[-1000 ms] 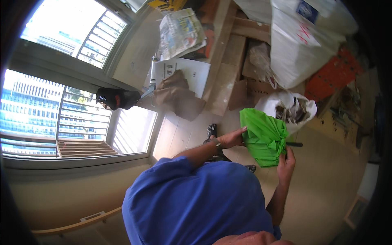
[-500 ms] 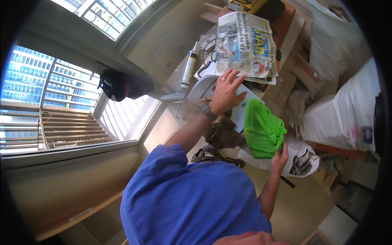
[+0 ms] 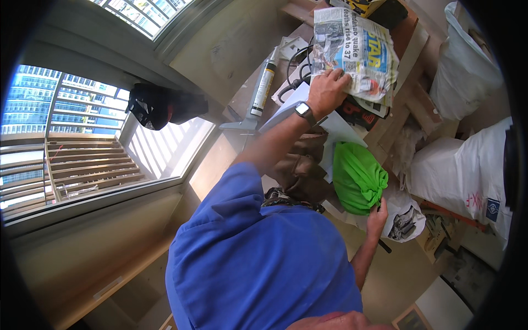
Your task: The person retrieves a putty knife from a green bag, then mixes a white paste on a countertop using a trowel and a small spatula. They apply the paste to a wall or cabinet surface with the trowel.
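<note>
A folded newspaper (image 3: 352,38) lies on a cluttered board surface, with my left hand (image 3: 327,93) at its lower edge, fingers curled onto it. My right hand (image 3: 377,217) grips a green cloth bag (image 3: 357,173) by its gathered, knotted part at the lower right. The bag sits over white sheets of paper (image 3: 346,124), just right of some brown leather-like material (image 3: 297,176). A caulk gun with a white tube (image 3: 264,88) lies left of the newspaper, near black cables (image 3: 296,59).
White sacks (image 3: 451,165) and a white bag of scraps (image 3: 404,220) stand at the right. Wooden planks (image 3: 412,104) lie behind the green bag. A black bag (image 3: 151,107) is beside the windows at the left. A yellow-and-black item (image 3: 374,12) is at the top.
My left hand left the green bag, reached forward and up, and now takes hold of the newspaper's edge. My right hand still holds the bag. The view has shifted toward the cluttered surface.
</note>
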{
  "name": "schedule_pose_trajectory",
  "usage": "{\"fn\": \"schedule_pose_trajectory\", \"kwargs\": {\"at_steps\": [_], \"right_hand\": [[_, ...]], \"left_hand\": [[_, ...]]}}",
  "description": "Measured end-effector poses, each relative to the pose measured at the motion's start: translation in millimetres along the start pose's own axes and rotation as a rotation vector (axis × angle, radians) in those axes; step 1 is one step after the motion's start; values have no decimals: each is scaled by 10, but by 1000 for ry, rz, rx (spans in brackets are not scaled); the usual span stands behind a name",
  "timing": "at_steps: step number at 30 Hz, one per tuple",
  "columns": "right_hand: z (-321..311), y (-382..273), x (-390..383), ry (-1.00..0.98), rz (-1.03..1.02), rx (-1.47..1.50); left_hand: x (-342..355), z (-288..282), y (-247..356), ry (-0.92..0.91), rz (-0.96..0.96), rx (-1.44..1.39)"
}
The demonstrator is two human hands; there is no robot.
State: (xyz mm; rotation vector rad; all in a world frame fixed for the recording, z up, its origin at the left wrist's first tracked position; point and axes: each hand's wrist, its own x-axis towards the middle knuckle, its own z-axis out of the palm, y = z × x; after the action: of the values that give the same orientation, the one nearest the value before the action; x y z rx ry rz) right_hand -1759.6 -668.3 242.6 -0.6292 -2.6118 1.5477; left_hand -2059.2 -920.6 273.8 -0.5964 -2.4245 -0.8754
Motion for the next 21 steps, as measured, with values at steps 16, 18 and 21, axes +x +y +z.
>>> {"fn": "schedule_pose_trajectory", "kwargs": {"at_steps": [16,18,21], "right_hand": [[77,-43,34,66,88,59],[82,-10,34,61,91,110],[80,-16,7,87,112,125]], "left_hand": [[868,-1209,-128,376,-185,-265],[882,-1242,-57,401,-119,-288],[940,-1198,-88,396,-38,-190]]}}
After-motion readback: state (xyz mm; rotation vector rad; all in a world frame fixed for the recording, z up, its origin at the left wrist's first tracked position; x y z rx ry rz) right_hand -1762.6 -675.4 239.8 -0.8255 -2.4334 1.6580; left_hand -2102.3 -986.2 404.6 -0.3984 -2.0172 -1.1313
